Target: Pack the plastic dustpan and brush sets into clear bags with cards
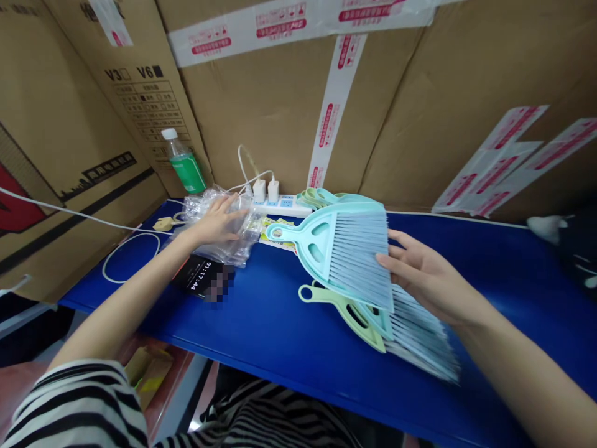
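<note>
My right hand (415, 270) grips the bristle end of a light-blue hand brush (321, 239), thumb on top and fingers underneath. The brush seems to lie against a dustpan of the same colour, its ring-ended handle pointing left. Below it on the table are more brushes, one with a green handle (347, 311) and grey-blue bristles (420, 333). Behind, further green and blue handles (321, 198) stick out. My left hand (219, 221) rests with fingers spread on a pile of clear plastic bags (233, 249).
A white power strip (275, 205) with chargers and cables stands along the cardboard wall (280, 112). At the back left is a bottle with a green label (186, 168). A phone (198, 277) showing a timer lies on the blue table (261, 317), near a white cable loop.
</note>
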Demonstrator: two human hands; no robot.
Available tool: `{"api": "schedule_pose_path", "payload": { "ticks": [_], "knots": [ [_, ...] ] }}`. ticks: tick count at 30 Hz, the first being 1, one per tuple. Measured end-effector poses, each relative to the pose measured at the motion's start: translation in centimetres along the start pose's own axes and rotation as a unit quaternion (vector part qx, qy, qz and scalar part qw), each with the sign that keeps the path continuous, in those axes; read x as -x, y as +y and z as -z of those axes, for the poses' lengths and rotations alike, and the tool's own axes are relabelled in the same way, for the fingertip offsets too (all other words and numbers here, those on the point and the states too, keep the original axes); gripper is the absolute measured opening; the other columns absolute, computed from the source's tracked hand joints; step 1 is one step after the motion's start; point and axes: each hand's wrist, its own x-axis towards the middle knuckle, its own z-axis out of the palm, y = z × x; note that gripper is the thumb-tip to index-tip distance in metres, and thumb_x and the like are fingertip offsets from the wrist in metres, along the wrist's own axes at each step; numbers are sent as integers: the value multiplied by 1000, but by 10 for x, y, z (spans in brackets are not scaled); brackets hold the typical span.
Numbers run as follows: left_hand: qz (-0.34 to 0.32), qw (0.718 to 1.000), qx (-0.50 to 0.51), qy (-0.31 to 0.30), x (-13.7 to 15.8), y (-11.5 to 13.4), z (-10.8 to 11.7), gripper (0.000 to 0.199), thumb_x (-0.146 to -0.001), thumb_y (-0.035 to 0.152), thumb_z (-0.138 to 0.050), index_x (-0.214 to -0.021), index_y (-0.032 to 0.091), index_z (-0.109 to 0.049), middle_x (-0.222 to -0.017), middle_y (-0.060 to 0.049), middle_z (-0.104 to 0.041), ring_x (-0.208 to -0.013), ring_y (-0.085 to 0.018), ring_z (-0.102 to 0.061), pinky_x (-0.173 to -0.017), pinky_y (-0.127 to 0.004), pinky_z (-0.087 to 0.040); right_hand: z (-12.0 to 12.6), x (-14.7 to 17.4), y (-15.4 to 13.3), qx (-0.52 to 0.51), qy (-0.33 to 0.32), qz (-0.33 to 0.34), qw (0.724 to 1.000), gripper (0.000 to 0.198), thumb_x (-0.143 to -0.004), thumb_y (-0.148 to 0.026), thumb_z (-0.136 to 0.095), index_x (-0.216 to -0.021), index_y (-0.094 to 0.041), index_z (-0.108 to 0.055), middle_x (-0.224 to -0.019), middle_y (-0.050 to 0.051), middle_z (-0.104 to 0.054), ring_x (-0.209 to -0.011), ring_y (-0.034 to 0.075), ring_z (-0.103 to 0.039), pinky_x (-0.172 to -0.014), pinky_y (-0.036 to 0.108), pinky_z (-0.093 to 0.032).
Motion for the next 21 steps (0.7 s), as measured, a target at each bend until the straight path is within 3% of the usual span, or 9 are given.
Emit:
{"api": "schedule_pose_path", "payload": {
  "ticks": [3, 5, 10, 16, 21],
  "knots": [
    [-16, 999, 36, -5, -3, -9, -1, 95, -77, 45, -67, -152, 21, -14, -160, -17, -8, -145, -37, -14, -115, -53, -23, 0, 0, 0, 3, -5, 5, 1000, 76, -69, -60, -71, -131, -25, -43, -114, 12, -69, -97, 28, -67, -76, 45, -58],
    [-36, 998, 55, -6, -3, -12, 0, 100, -78, 49, -65, -152, 20, -5, -160, -17, -6, -146, -33, -15, -115, -49, -25, 0, 0, 0, 6, -10, 9, 1000, 76, -70, -60, -70, -132, -25, -43, -113, 13, -69, -97, 28, -67, -76, 45, -58],
    [-36, 998, 36, -31, 1, -7, 5, 93, -82, 54, -55, -152, 12, -9, -158, -18, -14, -145, -31, -20, -117, -41, -24, -1, 1, 0, 6, -9, 13, 1000, 76, -71, -60, -69, -132, -24, -43, -114, 13, -69, -93, 27, -68, -75, 44, -57],
    [102, 993, -43, -31, -5, 9, 7, 72, -92, 44, -36, -149, 4, -19, -156, -21, -22, -141, -36, -26, -114, -47, -27, -1, 1, 0, 14, -15, 10, 1000, 78, -71, -62, -68, -134, -24, -41, -117, 14, -67, -94, 28, -68, -75, 45, -57],
    [206, 976, -70, -31, -10, 13, 4, 87, -88, 58, -40, -147, -3, -20, -151, -31, -23, -138, -46, -26, -109, -55, -29, -2, 1, 1, 9, -26, 11, 1000, 78, -73, -61, -68, -135, -24, -41, -118, 14, -67, -97, 27, -67, -78, 45, -57]
  ]
}}
